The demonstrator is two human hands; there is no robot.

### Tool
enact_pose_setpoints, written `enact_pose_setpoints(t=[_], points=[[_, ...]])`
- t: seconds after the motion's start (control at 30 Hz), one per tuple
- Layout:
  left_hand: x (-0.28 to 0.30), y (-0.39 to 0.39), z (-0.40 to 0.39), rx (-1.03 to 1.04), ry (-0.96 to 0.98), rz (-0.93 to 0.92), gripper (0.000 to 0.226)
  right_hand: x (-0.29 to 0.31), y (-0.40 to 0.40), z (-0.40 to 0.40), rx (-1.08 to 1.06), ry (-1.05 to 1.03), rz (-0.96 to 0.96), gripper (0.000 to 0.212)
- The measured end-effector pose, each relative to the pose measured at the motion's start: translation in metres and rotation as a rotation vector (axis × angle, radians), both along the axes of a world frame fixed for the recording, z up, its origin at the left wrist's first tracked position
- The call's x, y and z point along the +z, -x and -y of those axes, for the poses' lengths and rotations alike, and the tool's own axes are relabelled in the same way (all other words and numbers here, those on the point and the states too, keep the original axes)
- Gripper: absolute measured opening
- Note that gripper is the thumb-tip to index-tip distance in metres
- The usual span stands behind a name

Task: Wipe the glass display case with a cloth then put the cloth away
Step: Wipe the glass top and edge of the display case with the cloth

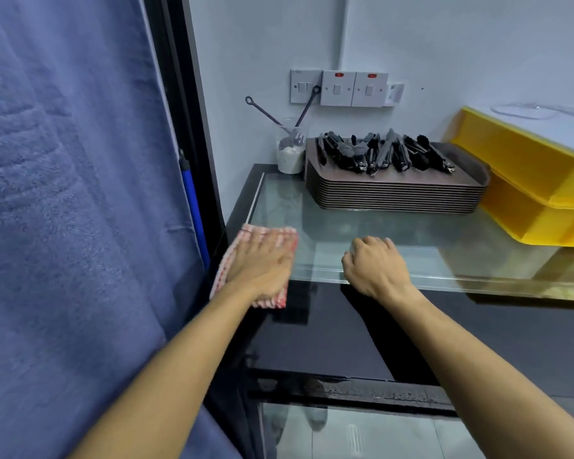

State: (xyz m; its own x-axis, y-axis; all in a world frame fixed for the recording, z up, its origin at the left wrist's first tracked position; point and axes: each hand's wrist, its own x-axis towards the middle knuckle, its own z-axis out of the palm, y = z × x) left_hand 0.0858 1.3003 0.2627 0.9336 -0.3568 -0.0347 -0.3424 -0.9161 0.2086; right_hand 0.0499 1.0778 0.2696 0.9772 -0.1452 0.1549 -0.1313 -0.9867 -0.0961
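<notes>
The glass display case point(411, 240) has a glass top and a black front. A red-and-white checked cloth point(272, 235) lies at the top's near left corner, hanging over the front edge. My left hand point(262, 266) presses flat on the cloth with the fingers stretched out. My right hand point(375, 265) rests on the front glass edge to the right of the cloth, fingers curled under, holding nothing.
A stack of brown trays point(395, 193) with several black tongs point(381, 150) sits at the back of the top. A clear cup point(290, 150) with utensils stands to its left, yellow bins point(531, 180) to its right. A blue towel point(73, 193) hangs at left. Wall switches point(338, 87) are behind.
</notes>
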Motion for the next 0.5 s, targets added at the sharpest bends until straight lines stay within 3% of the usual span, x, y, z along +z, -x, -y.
enact_pose_setpoints(t=[0.1,0.23,0.5], points=[[-0.007,0.037,0.008,-0.132,0.014,0.000,0.053,0.014,-0.021,-0.015,0.097,-0.130,0.049,0.038],[-0.001,-0.009,-0.012,0.077,0.041,0.015,0.060,0.013,-0.043,-0.036,0.168,-0.326,0.027,0.039],[0.006,-0.097,-0.016,0.148,0.013,-0.012,0.062,-0.008,-0.041,-0.043,0.195,-0.247,-0.057,0.054]])
